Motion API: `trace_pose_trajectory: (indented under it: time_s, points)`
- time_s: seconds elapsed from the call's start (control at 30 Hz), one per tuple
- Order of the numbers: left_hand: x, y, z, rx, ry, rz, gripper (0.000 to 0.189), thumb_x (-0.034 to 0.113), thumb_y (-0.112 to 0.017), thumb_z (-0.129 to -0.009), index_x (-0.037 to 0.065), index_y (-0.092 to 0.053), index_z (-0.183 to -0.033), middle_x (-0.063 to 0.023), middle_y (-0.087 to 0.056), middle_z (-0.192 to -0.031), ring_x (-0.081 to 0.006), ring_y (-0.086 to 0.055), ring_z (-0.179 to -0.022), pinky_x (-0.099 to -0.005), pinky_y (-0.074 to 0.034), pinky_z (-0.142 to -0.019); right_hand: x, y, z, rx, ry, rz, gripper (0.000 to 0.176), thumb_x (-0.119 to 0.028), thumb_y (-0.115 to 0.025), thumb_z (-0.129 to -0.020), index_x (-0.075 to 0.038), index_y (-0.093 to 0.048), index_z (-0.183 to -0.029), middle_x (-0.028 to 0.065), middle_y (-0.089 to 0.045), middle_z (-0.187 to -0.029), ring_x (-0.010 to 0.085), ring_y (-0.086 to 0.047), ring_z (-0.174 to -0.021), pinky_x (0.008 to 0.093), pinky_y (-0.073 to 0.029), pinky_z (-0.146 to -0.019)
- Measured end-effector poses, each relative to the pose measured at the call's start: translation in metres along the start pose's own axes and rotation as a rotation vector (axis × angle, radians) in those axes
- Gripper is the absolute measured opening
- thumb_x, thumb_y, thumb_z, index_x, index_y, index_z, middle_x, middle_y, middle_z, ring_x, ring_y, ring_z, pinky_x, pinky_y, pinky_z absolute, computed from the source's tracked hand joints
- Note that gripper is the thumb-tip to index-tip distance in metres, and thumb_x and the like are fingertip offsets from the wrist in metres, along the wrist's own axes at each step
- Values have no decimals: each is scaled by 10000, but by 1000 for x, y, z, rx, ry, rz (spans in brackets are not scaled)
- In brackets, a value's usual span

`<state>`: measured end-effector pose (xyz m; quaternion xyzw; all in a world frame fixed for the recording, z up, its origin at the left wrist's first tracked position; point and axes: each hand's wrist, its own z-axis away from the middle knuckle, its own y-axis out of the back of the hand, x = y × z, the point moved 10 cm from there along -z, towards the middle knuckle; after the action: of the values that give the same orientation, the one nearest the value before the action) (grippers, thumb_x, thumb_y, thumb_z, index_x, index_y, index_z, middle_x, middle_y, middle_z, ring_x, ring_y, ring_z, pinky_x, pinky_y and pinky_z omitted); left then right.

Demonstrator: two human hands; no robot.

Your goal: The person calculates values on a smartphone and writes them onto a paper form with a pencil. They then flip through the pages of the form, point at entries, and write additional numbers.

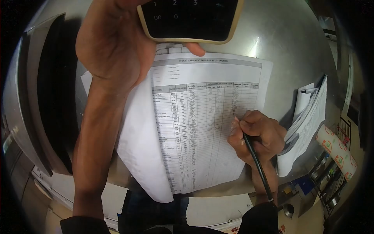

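My left hand (117, 43) grips a gold-rimmed smartphone (189, 27) at the top of the view, with number keys on its dark screen; a fingertip shows below its lower edge. Under it lies a printed stock card sheet (222, 156), a table with handwritten figures in several columns. Its left side curls up into a white fold beside my left forearm. My right hand (261, 134) pinches a dark pencil (256, 162), the tip right at the figures in a right-hand column. That hand rests on the sheet's right part.
The papers lie on a shiny metal tabletop (280, 39). To the right is a clipped stack of papers (306, 121). A dark appliance-like body (58, 93) with a curved edge stands at the left. Beyond the right edge hangs a patterned red-and-white wrapper (336, 150) near a rack.
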<state>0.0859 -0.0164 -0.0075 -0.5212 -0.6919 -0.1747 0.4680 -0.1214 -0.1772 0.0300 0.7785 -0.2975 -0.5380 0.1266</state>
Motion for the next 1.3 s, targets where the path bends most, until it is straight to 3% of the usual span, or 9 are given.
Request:
trace_pose_trajectory:
  time_s: [0.37, 0.5, 0.57, 0.87, 0.97, 1.1, 1.23, 1.3]
  points:
    - [2, 0, -1, 21, 34, -2, 471, 322, -271, -1077, 138, -568, -1392, -161, -552, -1435, -262, -497, -1371, -521, -452, -1096, 1, -1, -1, -11, -19, -18, 255, 111, -739, -696, -23, -526, -738, 42, -490, -538, 126, -525, -427, 262, -386, -372]
    - [-7, -6, -2, 68, 142, 140, 514, 388, -300, -1058, 113, -554, -1409, -173, -558, -1416, -275, -548, -1313, -507, -476, -1065, -2, 0, -5, 6, -16, -1, 246, 112, -722, -705, -23, -517, -724, 33, -477, -530, 123, -516, -420, 258, -384, -370]
    - [-16, -17, -13, -28, 257, 140, 566, 440, -321, -1031, 91, -544, -1417, -186, -562, -1398, -283, -567, -1292, -514, -482, -1056, -2, 0, -6, 1, -6, 6, 245, 112, -719, -707, -23, -515, -716, 29, -471, -525, 121, -509, -414, 258, -378, -366]
    - [-16, -6, 2, 99, 232, 213, 626, 459, -321, -1010, 36, -506, -1432, -190, -549, -1410, -343, -542, -1320, -569, -503, -1018, 0, -2, -7, -23, -41, -9, 290, 124, -721, -714, -33, -477, -698, 28, -457, -520, 121, -502, -412, 253, -389, -371]
    - [-17, -16, -9, 21, 234, 220, 614, 443, -326, -1010, 33, -516, -1426, -190, -546, -1414, -336, -532, -1330, -567, -511, -1007, -1, -2, -8, -15, -32, -7, 289, 122, -727, -714, -34, -483, -706, 28, -461, -524, 122, -503, -413, 252, -392, -373]
    - [-14, -11, -5, 91, 221, 276, 607, 442, -329, -1016, 38, -520, -1427, -186, -544, -1421, -304, -518, -1350, -548, -486, -1037, -1, -3, -6, -6, -16, -9, 281, 122, -729, -714, -34, -495, -712, 28, -466, -525, 121, -504, -414, 253, -387, -371]
    - [-7, 21, 17, 294, 159, 54, 569, 443, -326, -1029, 112, -530, -1444, -174, -546, -1431, -273, -508, -1366, -528, -423, -1106, -1, -4, -5, -31, -27, 2, 280, 120, -734, -715, -36, -502, -710, 24, -465, -522, 110, -494, -411, 255, -366, -361]
    - [-9, 16, 13, 254, 163, 83, 548, 443, -325, -1034, 153, -535, -1449, -166, -552, -1432, -266, -500, -1377, -520, -394, -1134, -1, -4, -5, -23, -20, -4, 282, 118, -737, -715, -38, -502, -706, 22, -463, -519, 103, -486, -408, 255, -356, -357]
